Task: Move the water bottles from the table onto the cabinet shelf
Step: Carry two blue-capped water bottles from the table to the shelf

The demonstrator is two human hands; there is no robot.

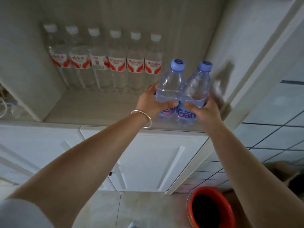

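We carry two clear blue-capped plastic water bottles (pixel 182 89) towards the pale cabinet shelf (pixel 98 106).
Left hand (pixel 153 102) and right hand (pixel 205 112) fingers each clasp one; next we set them upright at centre frame.

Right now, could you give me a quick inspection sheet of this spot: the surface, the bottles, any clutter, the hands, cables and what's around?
Surface: pale cabinet shelf, bare at its front.
Job's things: six red-label bottles upright in a row at the back of the shelf; two blue-capped bottles, the left bottle and the right bottle, held side by side over the shelf's front right.
Clutter: nothing seen on the shelf.
Hands: left hand, a bangle on its wrist, has a grip on the left bottle; right hand on the right bottle.
Cables: a pale cord at the far left edge.
Surroundings: white cabinet doors below, red bucket on the floor, tiled wall to the right.
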